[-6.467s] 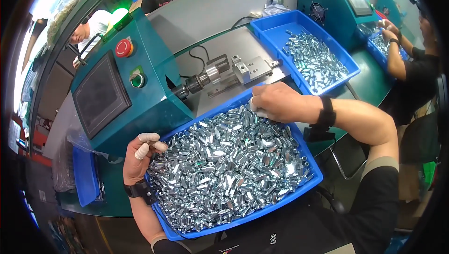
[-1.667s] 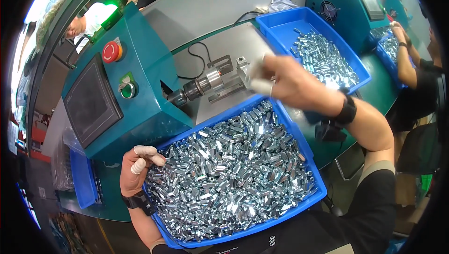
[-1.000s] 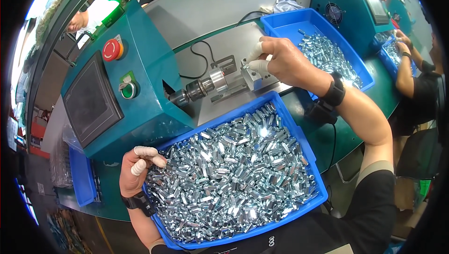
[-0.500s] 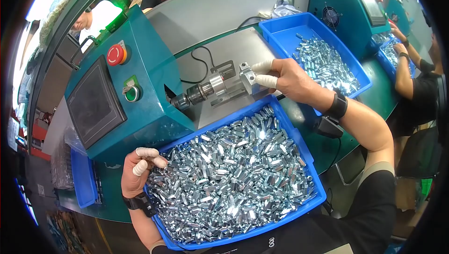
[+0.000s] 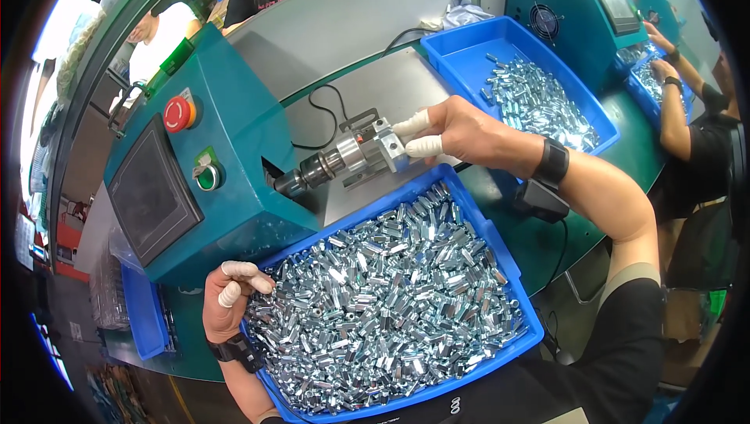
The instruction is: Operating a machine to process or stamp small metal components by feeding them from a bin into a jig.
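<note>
My right hand [image 5: 473, 137], with pale covers on thumb and forefinger, grips the right end of a silver metal block [image 5: 388, 147]. The block sits on a slide rail, close against the round steel chuck [image 5: 350, 155] of the green machine [image 5: 234, 127]. Whether a part sits between chuck and block is hidden. My left hand [image 5: 226, 299], its fingertips also covered, is curled closed at the left rim of a blue tray [image 5: 508, 256]. Anything pinched there is too small to make out. Shiny hex coupling nuts [image 5: 383, 307] fill that tray.
A second blue tray [image 5: 461, 45] with fewer nuts stands at the back right. The machine carries a red stop button [image 5: 179, 114], a green knob [image 5: 208, 177] and a dark screen [image 5: 156, 190]. A black box [image 5: 543, 200] with a cable lies below my right wrist. Other people work nearby.
My right hand has pushed the metal block left along the rail, up to the chuck. My left hand stays by the tray's rim, still curled. The view has shifted slightly.
</note>
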`<state>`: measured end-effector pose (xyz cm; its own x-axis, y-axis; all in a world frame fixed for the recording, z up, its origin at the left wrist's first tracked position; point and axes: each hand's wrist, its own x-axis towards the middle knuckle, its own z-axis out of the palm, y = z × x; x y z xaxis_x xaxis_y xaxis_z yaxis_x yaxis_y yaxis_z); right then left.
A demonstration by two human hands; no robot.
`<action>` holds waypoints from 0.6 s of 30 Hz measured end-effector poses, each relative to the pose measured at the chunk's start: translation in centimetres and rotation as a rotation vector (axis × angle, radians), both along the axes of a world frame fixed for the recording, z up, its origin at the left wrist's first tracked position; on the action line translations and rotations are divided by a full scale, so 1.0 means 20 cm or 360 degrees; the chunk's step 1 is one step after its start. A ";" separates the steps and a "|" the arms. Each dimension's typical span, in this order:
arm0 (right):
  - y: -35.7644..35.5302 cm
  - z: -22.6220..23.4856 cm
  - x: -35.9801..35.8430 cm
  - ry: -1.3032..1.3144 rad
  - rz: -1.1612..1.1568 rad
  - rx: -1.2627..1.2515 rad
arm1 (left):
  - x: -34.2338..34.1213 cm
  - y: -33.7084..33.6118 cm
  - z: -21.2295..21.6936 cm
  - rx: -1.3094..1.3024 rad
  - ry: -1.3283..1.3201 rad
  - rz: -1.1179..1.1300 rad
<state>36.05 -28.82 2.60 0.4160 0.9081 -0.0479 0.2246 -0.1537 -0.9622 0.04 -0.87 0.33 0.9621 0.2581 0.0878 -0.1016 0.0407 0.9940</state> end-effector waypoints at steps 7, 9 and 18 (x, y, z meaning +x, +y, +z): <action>0.04 0.02 0.07 0.0005 0.0295 0.0027 | 0.00 0.00 0.00 0.0013 0.0001 0.0040; 0.05 0.02 0.08 0.0001 0.0320 0.0002 | 0.00 -0.01 0.00 0.0010 -0.0001 0.0053; 0.10 -0.01 0.15 -0.0210 0.0543 0.0013 | 0.01 0.00 0.00 0.0023 0.0001 0.0057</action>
